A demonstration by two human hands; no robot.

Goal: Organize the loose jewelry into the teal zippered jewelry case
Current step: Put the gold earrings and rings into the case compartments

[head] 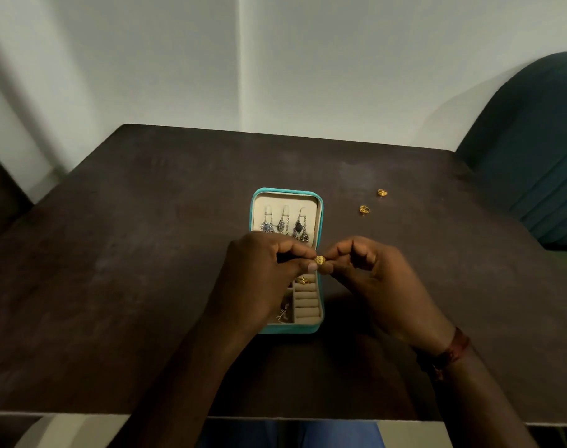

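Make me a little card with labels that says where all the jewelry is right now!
case: teal case, open on the dark table
lid: three dangly silver pieces hanging inside
ring rolls: one tucked ring, gold
held ring: gold, pinched between left hand and right hand, above the case
loose rings: two, gold, on the table right of the case

Dark brown surface (pixel 140 253) fills the view, matte and dimly lit. Behind it stands a pale wall (pixel 356 59), with a vertical seam running down near the middle. At the right corner, a dark teal padded chair (pixel 534 150), its back ribbed.
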